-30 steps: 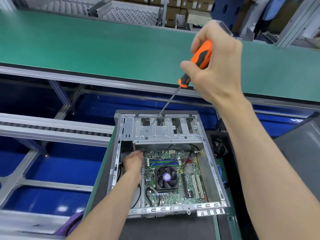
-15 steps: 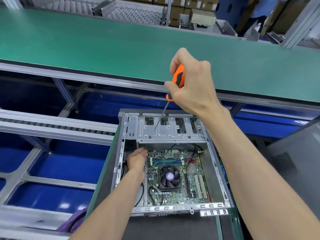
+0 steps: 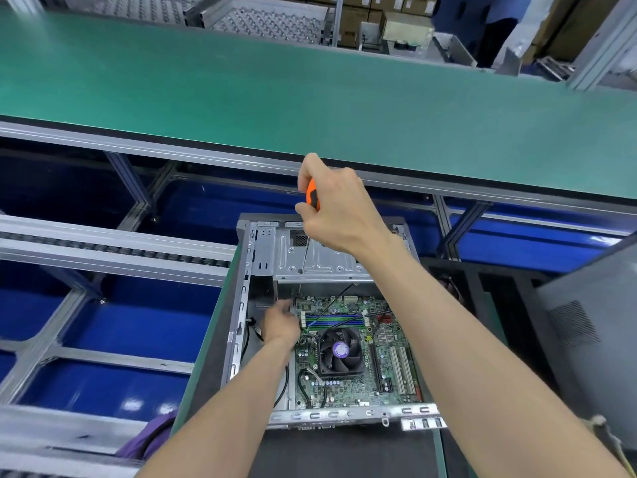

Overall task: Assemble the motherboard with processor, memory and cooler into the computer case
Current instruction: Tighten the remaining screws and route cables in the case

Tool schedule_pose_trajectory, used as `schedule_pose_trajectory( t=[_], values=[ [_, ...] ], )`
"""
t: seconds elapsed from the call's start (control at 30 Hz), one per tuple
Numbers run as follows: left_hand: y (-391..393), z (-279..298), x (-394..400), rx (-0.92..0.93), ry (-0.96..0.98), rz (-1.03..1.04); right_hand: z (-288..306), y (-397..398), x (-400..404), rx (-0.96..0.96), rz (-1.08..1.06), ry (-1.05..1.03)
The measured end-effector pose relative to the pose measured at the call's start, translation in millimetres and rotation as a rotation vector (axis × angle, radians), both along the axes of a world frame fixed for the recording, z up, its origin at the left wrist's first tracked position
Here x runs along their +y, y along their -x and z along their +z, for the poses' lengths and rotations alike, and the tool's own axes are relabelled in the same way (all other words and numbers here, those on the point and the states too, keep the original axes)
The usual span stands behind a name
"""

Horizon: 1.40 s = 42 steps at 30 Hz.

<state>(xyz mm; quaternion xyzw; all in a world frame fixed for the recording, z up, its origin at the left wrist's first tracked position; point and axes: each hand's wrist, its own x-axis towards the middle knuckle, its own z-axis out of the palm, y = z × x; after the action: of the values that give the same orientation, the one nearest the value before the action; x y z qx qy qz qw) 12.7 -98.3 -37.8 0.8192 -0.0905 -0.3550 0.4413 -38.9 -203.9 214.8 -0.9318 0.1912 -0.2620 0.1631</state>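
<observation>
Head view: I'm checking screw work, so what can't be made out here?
- Screwdriver handle: mostly hidden by the right hand.
- Its tip: too small to tell whether it sits on a screw.
- Left hand fingers: blurred; what they touch beside the motherboard is unclear.

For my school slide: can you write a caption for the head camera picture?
Right hand lowers an orange screwdriver into the computer case; left hand beside the motherboard.

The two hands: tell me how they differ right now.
The right hand is raised above the case, gripping the orange screwdriver; the left hand is down inside the case at the motherboard's far-left corner. What the left hand's blurred fingers hold cannot be told. Both are bare.
</observation>
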Motion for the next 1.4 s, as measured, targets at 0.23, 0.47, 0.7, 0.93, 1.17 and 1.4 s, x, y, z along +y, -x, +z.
schedule_pose_trajectory(
  t=[0.23, 0.47, 0.7, 0.93, 1.17, 1.4],
  values=[
    [-6, -8, -7, -0.084, -0.071, -0.137, -8, -6, -4, 0.033, -0.012, -0.009],
    [-10, -17, -12, -0.097, -0.093, -0.133, -12, -14, -7, 0.067, -0.018, -0.031],
    [-4, -17, -11, -0.148, -0.098, -0.126, -12, -20, -6, 0.112, 0.017, -0.013],
    [-1, -17, -15, -0.142, -0.006, 0.051, -11, -18, -8, 0.160, 0.064, 0.058],
    [-2, -20, -21, -0.138, -0.018, 0.161, -9, -24, -8, 0.191, 0.068, 0.065],
    [0, -22, -26, -0.242, -0.101, 0.178, 7, -19, -15, 0.299, 0.090, 0.056]
  ],
)
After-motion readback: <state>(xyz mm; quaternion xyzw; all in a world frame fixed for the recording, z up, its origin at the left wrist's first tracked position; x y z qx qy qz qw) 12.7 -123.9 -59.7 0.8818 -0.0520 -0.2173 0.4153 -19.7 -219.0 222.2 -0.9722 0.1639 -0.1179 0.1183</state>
